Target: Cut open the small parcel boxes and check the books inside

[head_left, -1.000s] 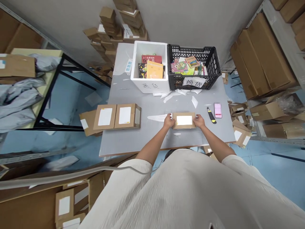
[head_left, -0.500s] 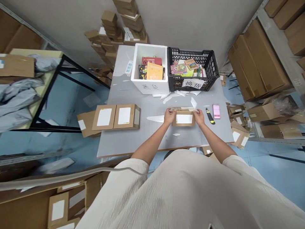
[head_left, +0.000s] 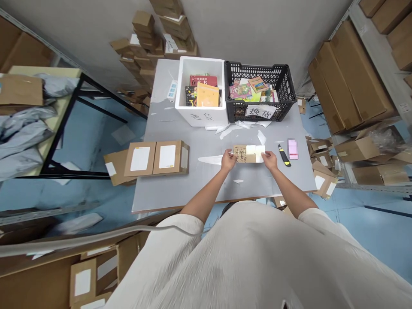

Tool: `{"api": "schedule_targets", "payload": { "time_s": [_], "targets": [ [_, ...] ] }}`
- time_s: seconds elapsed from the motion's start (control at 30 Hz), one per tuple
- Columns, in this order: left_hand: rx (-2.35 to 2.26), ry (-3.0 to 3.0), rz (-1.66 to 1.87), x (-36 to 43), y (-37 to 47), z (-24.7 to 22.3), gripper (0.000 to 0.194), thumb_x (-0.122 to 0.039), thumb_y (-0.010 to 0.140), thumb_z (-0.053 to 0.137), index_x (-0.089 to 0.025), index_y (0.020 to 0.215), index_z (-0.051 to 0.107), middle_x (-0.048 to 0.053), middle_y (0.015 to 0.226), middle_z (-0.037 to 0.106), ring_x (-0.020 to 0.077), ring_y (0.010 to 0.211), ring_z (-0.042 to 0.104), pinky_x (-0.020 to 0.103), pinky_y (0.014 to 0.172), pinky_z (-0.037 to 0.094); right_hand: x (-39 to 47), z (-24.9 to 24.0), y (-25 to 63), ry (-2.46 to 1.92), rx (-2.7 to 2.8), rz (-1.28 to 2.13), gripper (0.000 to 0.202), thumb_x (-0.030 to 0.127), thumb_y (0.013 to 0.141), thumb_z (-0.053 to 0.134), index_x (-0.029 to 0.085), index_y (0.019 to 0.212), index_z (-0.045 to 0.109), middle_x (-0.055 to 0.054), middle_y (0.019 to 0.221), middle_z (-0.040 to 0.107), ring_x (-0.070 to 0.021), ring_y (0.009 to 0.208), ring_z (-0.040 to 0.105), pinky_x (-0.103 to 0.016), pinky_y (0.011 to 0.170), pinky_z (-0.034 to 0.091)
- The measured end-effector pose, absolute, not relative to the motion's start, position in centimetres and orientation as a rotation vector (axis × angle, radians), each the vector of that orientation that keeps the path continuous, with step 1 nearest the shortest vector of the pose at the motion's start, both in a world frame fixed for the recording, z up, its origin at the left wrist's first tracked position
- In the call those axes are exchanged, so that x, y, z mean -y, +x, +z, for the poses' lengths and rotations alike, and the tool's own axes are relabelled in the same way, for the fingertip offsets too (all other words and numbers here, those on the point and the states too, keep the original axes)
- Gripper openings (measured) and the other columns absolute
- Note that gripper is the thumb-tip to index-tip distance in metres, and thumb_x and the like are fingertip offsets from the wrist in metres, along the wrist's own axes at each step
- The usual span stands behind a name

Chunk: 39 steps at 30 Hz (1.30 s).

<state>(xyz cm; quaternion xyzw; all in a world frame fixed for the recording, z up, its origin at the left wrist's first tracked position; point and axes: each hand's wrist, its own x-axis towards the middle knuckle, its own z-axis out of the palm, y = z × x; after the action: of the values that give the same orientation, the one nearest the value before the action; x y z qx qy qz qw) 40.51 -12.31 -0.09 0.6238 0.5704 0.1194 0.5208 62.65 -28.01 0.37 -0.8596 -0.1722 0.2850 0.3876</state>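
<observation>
Between my two hands is a small cardboard box, its side with handwriting and white labels facing me. My left hand grips its left end, fingers closed at the edge. The right end is held by my right hand, thumb and fingers pinching the corner. A black and yellow utility knife lies on the table just right of my right hand. Beyond the knife lies a phone with a pink screen.
A white foam box of books and a black plastic crate of books stand at the table's back. Two labelled cartons sit at the left. Paper scraps litter the grey table. Shelves with cartons flank the right.
The small box has been turned in my hands: its white-labelled face was showing before, and now the side with handwriting shows. Both hands stay at its ends.
</observation>
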Motion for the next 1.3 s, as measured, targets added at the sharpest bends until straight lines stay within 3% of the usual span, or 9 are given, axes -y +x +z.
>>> {"api": "schedule_targets", "payload": {
  "time_s": [0.1,0.2,0.37,0.5,0.6,0.77,1.0,1.17,1.3],
  "targets": [
    [-1.369,1.546,0.272,12.2,41.0,0.2,0.051,-0.032,0.097,0.074,-0.023,0.146,0.062,0.011,0.134,0.073,0.0228,0.104,0.077,0.036,0.099,0.058,27.5,0.6,62.9,-2.204,0.467,0.672,0.036,0.053,0.09,0.068,0.022,0.105,0.077,-0.013,0.114,0.084,-0.0319,0.113,0.076,-0.042,0.104,0.059],
    [-1.335,1.579,0.233,12.3,41.4,0.2,0.051,-0.033,0.097,0.075,-0.023,0.145,0.062,0.011,0.134,0.075,0.0243,0.106,0.077,0.036,0.099,0.057,27.6,0.7,63.3,-2.216,0.472,0.641,0.035,0.051,0.092,0.064,0.022,0.106,0.078,-0.015,0.118,0.085,-0.0323,0.115,0.076,-0.043,0.107,0.059],
    [-1.355,1.56,0.146,12.4,41.8,0.0,0.058,-0.036,0.092,0.083,-0.026,0.144,0.061,0.008,0.122,0.08,0.0272,0.111,0.078,0.037,0.097,0.057,28.4,0.5,64.3,-2.243,0.444,0.688,0.035,0.054,0.087,0.072,0.022,0.099,0.077,-0.014,0.111,0.085,-0.0327,0.11,0.078,-0.044,0.103,0.061],
    [-1.393,1.651,0.122,12.3,42.2,0.5,0.054,-0.032,0.094,0.081,-0.026,0.143,0.059,0.01,0.134,0.074,0.0258,0.111,0.076,0.037,0.095,0.057,28.0,0.2,64.6,-2.232,0.438,0.649,0.029,0.049,0.084,0.074,0.022,0.092,0.077,-0.015,0.107,0.086,-0.0333,0.106,0.078,-0.043,0.1,0.061],
    [-1.371,1.828,0.145,12.6,42.2,1.2,0.047,-0.029,0.096,0.078,-0.026,0.139,0.059,0.012,0.14,0.069,0.0289,0.121,0.072,0.04,0.101,0.056,27.7,0.2,64.5,-2.227,0.442,0.625,0.025,0.045,0.083,0.073,0.022,0.094,0.078,-0.014,0.109,0.086,-0.0337,0.108,0.079,-0.044,0.103,0.061],
    [-1.175,2.077,0.124,13.0,42.1,2.0,0.032,-0.019,0.101,0.065,-0.027,0.131,0.062,0.012,0.131,0.071,0.0326,0.127,0.068,0.043,0.107,0.053,27.8,0.4,64.2,-2.194,0.396,0.606,0.023,0.042,0.083,0.071,0.022,0.091,0.079,-0.014,0.106,0.087,-0.0341,0.105,0.078,-0.046,0.103,0.061],
    [-1.265,2.149,0.11,12.2,41.3,3.5,0.026,-0.015,0.097,0.065,-0.024,0.121,0.068,0.015,0.126,0.075,0.0394,0.128,0.068,0.054,0.111,0.049,27.3,1.8,62.3,-2.003,0.614,0.555,0.04,0.051,0.097,0.059,0.021,0.107,0.084,-0.013,0.114,0.086,-0.0325,0.113,0.075,-0.048,0.11,0.059],
    [-0.942,2.046,0.447,13.0,41.3,5.5,0.023,-0.026,0.104,0.064,-0.025,0.127,0.069,0.01,0.132,0.074,0.0272,0.113,0.073,0.044,0.107,0.056,25.0,3.1,59.2,-1.89,0.751,0.595,0.042,0.051,0.102,0.056,0.024,0.115,0.085,-0.01,0.124,0.083,-0.0313,0.125,0.073,-0.05,0.12,0.055],
    [-0.875,2.051,0.551,13.6,40.8,6.3,0.025,-0.035,0.101,0.075,-0.027,0.124,0.069,0.007,0.127,0.072,0.0264,0.113,0.072,0.042,0.105,0.058,23.6,3.8,56.9,-1.76,0.831,0.73,0.038,0.049,0.099,0.062,0.025,0.119,0.082,-0.01,0.122,0.083,-0.0307,0.12,0.075,-0.052,0.116,0.059]
  ]
}}
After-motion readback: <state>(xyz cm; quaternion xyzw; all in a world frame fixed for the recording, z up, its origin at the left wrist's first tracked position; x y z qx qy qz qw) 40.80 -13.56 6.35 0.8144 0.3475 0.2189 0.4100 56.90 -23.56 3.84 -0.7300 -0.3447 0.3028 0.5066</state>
